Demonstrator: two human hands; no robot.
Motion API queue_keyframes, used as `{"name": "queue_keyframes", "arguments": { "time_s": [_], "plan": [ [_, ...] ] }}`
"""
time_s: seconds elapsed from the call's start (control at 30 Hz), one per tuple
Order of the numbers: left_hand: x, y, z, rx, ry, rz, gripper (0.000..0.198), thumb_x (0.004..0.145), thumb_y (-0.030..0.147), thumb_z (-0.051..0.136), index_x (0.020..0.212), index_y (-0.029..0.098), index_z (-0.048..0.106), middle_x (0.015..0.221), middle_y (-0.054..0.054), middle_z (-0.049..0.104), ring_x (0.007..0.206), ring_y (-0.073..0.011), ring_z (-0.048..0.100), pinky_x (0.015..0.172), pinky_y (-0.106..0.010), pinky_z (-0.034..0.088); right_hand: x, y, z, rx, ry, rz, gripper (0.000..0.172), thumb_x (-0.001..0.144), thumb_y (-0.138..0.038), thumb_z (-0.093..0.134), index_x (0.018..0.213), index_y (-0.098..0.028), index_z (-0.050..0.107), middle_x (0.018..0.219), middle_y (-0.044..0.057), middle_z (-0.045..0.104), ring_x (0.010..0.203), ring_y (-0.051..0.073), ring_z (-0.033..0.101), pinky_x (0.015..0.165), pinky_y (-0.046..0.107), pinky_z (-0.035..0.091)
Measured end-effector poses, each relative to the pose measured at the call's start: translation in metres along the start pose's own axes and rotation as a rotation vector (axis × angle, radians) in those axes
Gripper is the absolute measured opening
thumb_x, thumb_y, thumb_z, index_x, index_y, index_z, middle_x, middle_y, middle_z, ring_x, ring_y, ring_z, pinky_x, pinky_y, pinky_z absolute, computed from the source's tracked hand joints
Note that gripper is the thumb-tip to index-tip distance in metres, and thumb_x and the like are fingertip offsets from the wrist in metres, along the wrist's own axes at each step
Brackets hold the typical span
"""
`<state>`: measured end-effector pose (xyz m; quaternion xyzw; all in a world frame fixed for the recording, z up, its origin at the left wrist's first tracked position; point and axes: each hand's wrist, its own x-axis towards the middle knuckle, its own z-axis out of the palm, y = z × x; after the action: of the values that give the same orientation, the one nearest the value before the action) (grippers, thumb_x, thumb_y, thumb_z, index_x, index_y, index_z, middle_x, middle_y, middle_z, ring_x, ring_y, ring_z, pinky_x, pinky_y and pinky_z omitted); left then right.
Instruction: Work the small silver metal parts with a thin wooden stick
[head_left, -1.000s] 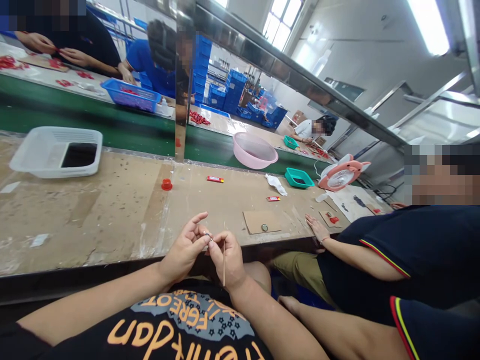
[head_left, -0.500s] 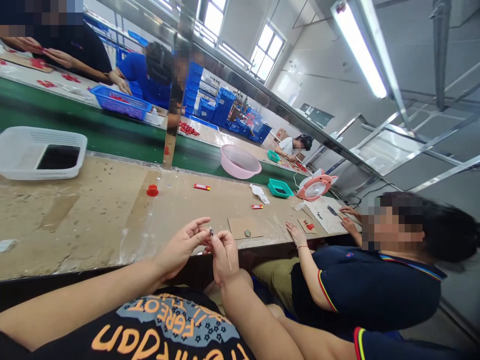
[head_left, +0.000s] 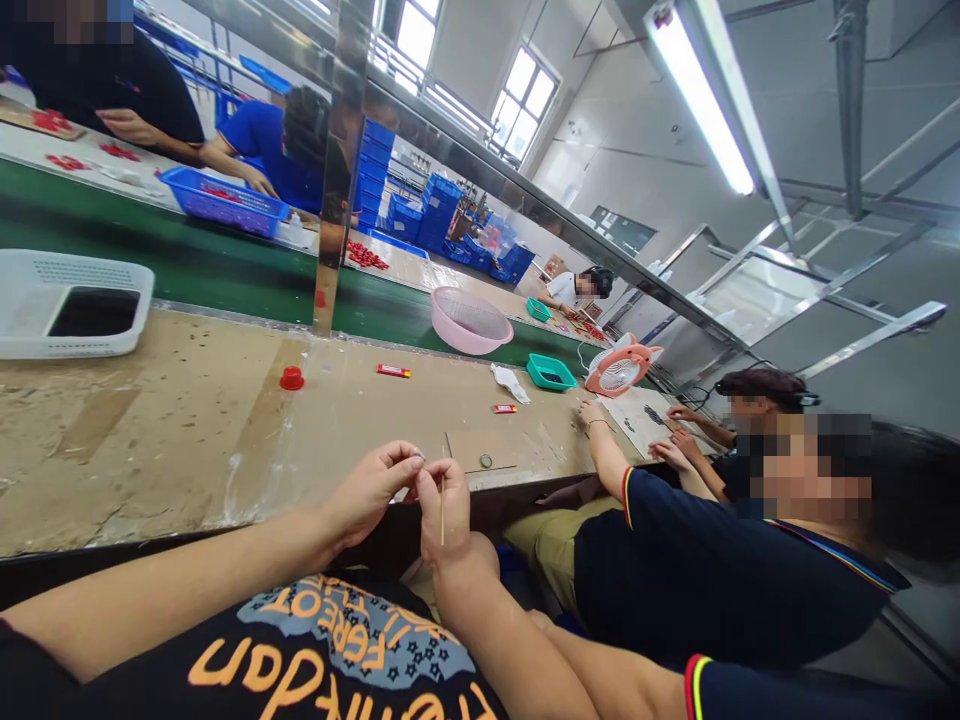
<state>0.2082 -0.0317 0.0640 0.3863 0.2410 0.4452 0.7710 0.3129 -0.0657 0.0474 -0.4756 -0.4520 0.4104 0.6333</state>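
Both hands meet just over the table's near edge, fingertips nearly touching. My left hand [head_left: 382, 490] is closed in a pinch of thumb and fingers at a tiny greyish piece, mostly covered by the fingertips, so its kind cannot be made out. Beside it, my right hand [head_left: 448, 505] is also closed, with a thin wooden stick [head_left: 442, 515] lying upright across it. Whether the right fingertips also grip the tiny piece is hidden. To the right, a small round dark part [head_left: 486, 461] rests on a cardboard piece [head_left: 465, 452].
On the table stand a red cap-like cup [head_left: 292, 378], two red-yellow small packs [head_left: 393, 370], a crumpled white tissue [head_left: 511, 383], a green tray [head_left: 550, 373], a pink basin [head_left: 469, 325] and a pink fan [head_left: 621, 368]. A white basket [head_left: 139, 330] sits left. A co-worker [head_left: 660, 560] sits close on my right.
My left fingers have curled in and now cover the tiny piece that showed before. The co-worker's hand on the right has moved farther along the table towards the fan. The view has shifted slightly.
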Motion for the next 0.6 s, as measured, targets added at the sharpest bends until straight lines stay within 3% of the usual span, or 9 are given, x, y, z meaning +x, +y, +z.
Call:
{"name": "queue_keyframes", "arguments": {
  "time_s": [0.3,0.6],
  "plan": [
    [-0.001,-0.001,-0.006,0.068,0.051,0.126,0.016,0.078,0.03,0.065,0.077,0.017,0.058,0.068,0.003,0.051,0.064,-0.0091,0.044,0.06,-0.02,0.037,0.005,0.009,0.001,-0.239,0.008,-0.12,0.018,0.083,-0.033,0.059,0.081,-0.018,0.049,0.065,-0.004,0.053,0.058,0.01,0.054,0.058,0.024,0.045],
    [0.005,-0.001,-0.005,-0.084,0.041,-0.038,0.031,0.079,0.04,0.064,0.097,0.015,0.064,0.084,-0.005,0.064,0.075,-0.0135,0.057,0.073,-0.026,0.045,0.014,0.008,-0.006,0.014,0.058,-0.043,0.019,0.08,-0.034,0.061,0.081,-0.019,0.049,0.068,-0.005,0.051,0.056,0.008,0.052,0.054,0.022,0.046]
  ]
}}
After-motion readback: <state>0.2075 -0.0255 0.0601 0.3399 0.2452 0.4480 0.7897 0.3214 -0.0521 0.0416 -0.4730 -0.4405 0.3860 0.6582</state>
